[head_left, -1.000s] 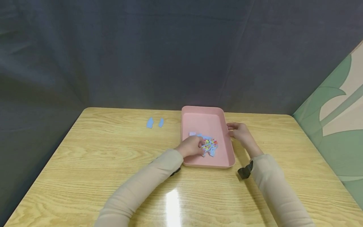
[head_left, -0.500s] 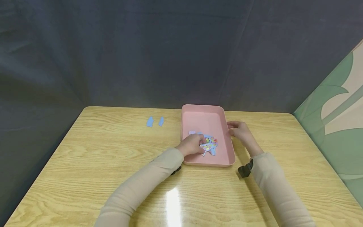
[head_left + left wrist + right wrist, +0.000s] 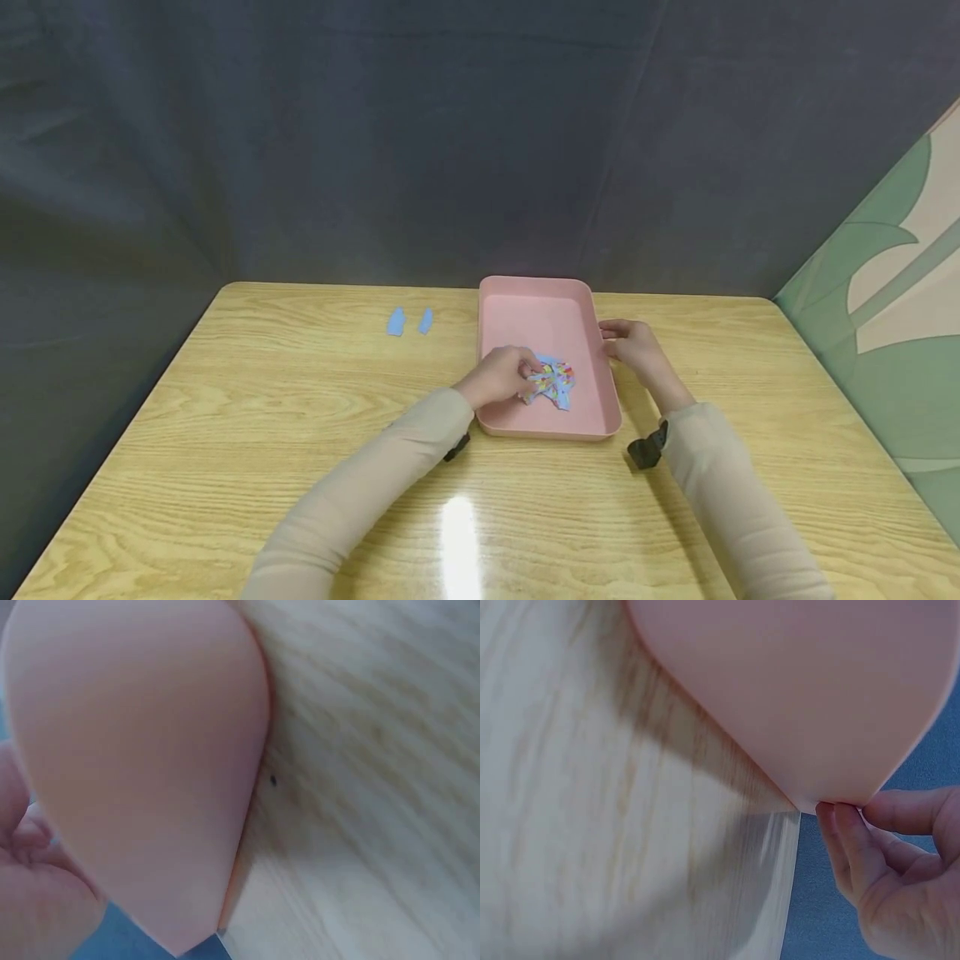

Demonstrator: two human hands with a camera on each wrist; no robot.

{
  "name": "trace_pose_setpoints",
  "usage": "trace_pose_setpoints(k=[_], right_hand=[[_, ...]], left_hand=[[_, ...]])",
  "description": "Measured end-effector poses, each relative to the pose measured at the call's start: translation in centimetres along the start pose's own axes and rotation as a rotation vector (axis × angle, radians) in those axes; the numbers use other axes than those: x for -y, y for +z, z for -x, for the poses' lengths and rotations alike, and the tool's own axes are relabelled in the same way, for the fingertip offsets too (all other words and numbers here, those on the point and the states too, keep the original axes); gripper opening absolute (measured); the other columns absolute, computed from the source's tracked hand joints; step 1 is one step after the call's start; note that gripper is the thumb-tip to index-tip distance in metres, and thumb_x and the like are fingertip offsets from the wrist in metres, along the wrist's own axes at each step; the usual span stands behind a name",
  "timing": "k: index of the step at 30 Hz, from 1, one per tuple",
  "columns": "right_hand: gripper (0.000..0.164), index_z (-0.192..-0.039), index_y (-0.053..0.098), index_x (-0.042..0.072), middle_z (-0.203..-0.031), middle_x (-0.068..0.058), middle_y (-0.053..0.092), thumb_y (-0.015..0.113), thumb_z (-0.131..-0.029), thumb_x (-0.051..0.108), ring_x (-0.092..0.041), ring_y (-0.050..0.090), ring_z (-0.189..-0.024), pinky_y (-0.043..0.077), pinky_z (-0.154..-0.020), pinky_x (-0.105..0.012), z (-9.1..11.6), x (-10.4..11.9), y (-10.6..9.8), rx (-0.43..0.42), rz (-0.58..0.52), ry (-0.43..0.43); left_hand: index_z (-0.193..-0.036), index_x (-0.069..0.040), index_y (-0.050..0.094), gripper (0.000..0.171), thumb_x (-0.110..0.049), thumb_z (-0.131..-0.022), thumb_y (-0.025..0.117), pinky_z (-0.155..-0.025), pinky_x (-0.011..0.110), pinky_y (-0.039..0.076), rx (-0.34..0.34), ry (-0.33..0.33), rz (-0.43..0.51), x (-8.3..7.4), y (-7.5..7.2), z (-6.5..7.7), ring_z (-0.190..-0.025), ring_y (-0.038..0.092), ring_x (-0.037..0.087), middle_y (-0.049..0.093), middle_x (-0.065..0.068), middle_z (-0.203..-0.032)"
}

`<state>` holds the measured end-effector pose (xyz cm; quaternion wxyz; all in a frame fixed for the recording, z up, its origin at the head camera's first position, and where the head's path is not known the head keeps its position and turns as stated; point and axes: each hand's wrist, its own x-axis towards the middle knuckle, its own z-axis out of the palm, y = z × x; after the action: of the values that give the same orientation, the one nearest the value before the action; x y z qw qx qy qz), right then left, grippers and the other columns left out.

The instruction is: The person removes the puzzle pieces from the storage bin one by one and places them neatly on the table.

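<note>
The left grip (image 3: pixel 501 375) is leaning over the wall of the pink tray (image 3: pixel 534 312) at 8 o'clock and bending its fingers by the bits (image 3: pixel 556 382); I cannot tell if it is pinching one. The right grip (image 3: pixel 636 346) is holding its fingers loose, and they are touching the tray's outer side at 3 o'clock. The bits are lying in a small heap inside the tray, a little toward 6 o'clock from its middle, showing blue, red and yellow. The tray is sitting on the wooden counter (image 3: pixel 300 400), near the far edge. Two blue pieces (image 3: pixel 396 322) are lying on the counter, apart from the tray, between 9 and 10 o'clock. Dark cloth (image 3: pixel 420 150) is hanging at 12 o'clock.
</note>
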<state>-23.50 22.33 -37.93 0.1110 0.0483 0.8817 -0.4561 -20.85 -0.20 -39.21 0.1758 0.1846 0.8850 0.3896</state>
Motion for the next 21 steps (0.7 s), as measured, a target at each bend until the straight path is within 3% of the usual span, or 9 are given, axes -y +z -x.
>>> trace_pose_setpoints(k=[9,16,21], right_hand=[[0.05,-0.137,0.042,-0.01,-0.135,-0.031,0.049,0.048,-0.088,-0.001,-0.027,0.054,-0.107,0.049,-0.079,-0.019,0.1,0.1,-0.1,0.003,0.028,0.043],[0.049,-0.137,0.041,-0.011,-0.134,-0.031,0.049,0.047,-0.089,0.0,-0.028,0.053,-0.107,0.049,-0.079,-0.018,0.1,0.0,-0.1,0.01,0.034,0.035],[0.049,-0.137,0.041,-0.01,-0.135,-0.03,0.049,0.047,-0.09,0.0,-0.029,0.053,-0.109,0.049,-0.083,-0.021,0.3,0.1,0.0,0.006,0.031,0.041]], left_hand=[[-0.108,-0.005,0.065,0.02,-0.01,-0.088,0.067,-0.064,0.018,0.049,-0.108,0.014,0.138,0.9,-2.3,0.7,-0.086,0.058,0.016,0.061,0.009,-0.097],[-0.111,-0.007,0.065,0.024,-0.015,-0.088,0.067,-0.078,0.028,0.055,-0.249,-0.009,0.199,1.8,-4.4,1.2,-0.102,0.063,0.025,0.065,0.013,-0.108],[-0.115,-0.006,0.065,0.029,-0.016,-0.088,0.068,-0.082,0.033,0.056,-0.35,-0.051,0.241,3.0,-6.1,1.5,-0.104,0.064,0.028,0.064,0.014,-0.112]])
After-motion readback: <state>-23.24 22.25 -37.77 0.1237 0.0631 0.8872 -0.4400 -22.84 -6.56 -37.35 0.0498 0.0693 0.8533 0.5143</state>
